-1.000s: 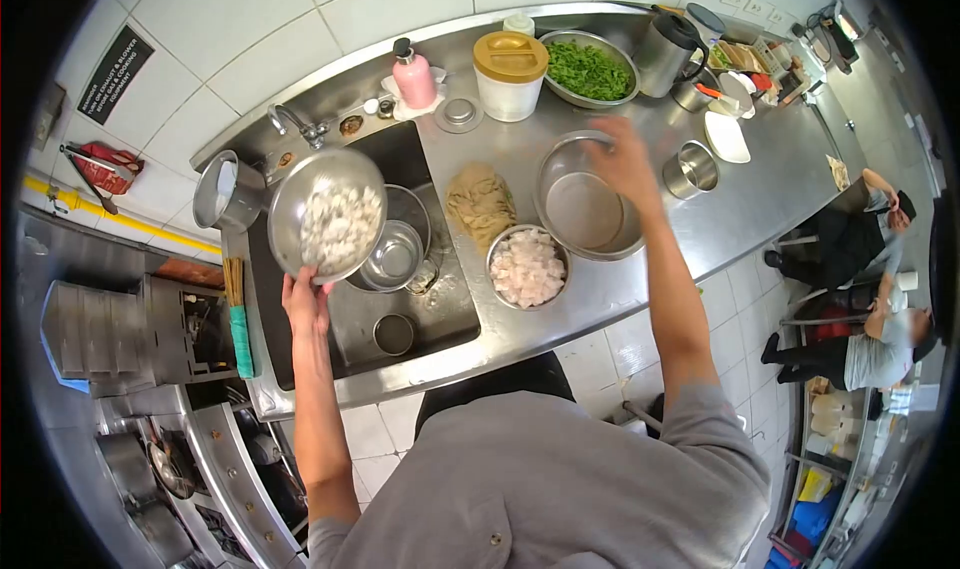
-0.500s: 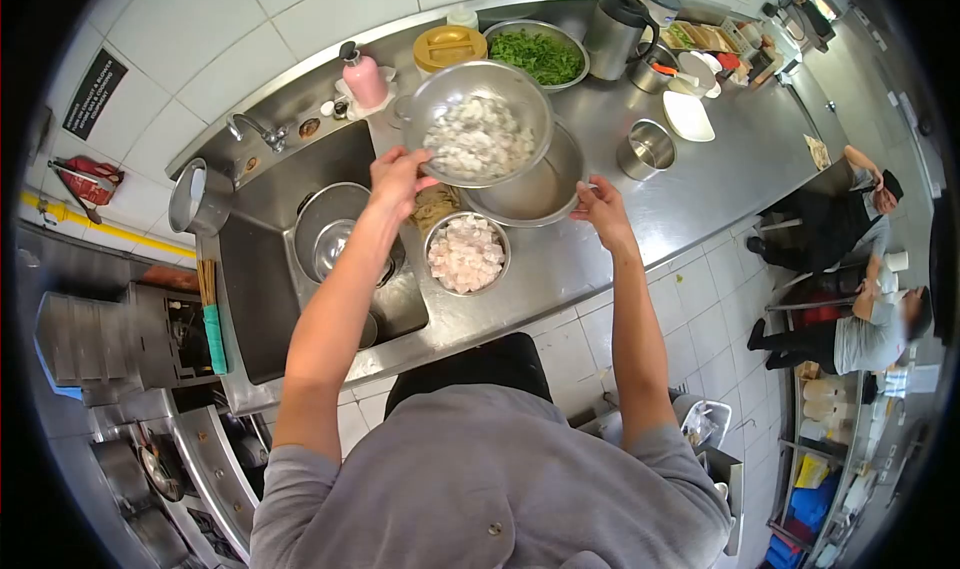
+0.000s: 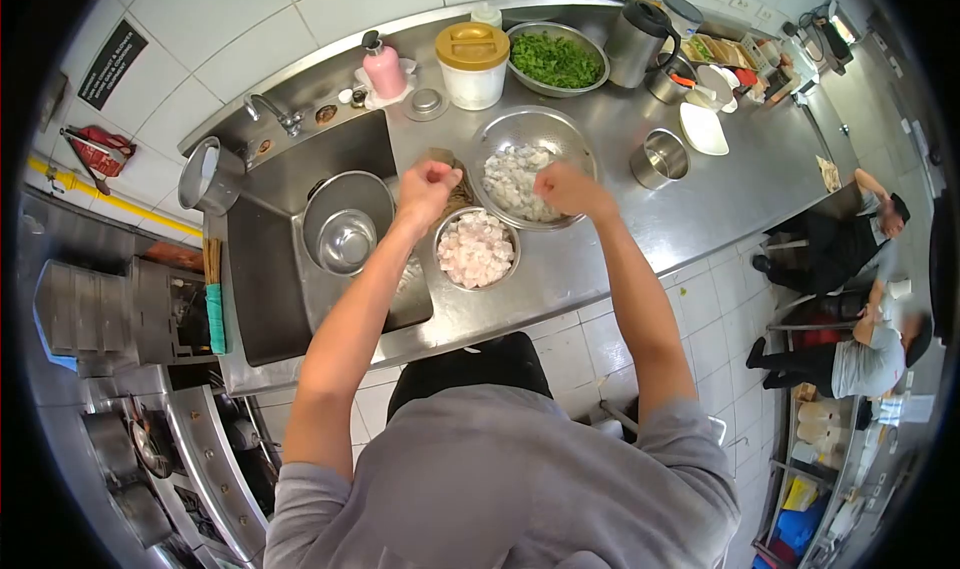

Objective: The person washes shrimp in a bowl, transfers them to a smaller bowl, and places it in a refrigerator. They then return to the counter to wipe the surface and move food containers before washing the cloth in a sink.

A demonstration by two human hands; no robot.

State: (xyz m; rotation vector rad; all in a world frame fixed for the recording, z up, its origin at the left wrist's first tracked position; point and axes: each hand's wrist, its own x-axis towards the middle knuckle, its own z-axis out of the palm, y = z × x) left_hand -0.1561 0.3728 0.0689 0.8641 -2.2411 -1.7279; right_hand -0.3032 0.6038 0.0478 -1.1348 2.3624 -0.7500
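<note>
A metal colander (image 3: 570,134) holds greyish-white pieces that look like peeled shrimp (image 3: 515,174). It rests in the metal bowl on the counter. My right hand (image 3: 575,189) is over its right side, fingers curled near the pieces; whether they hold anything is hidden. My left hand (image 3: 428,194) is closed in a pinch left of the colander, beside a brown item (image 3: 461,191) that I cannot identify. What lies between those fingers does not show. Just in front is a smaller bowl (image 3: 438,269) of pale pink-white chunks (image 3: 474,251).
The sink (image 3: 262,314) on the left contains a metal pot (image 3: 385,201) with a bowl inside. Behind stand a pink pump bottle (image 3: 383,69), a gold-lidded tub (image 3: 473,79), chopped greens (image 3: 555,61) and a steel jug (image 3: 635,49). A metal cup (image 3: 660,159) stands right. Two people are at far right.
The colander of shrimp has come down from my left hand into the bowl, and that hand has let go of it. My right hand has left the bowl's rim and moved left over the colander.
</note>
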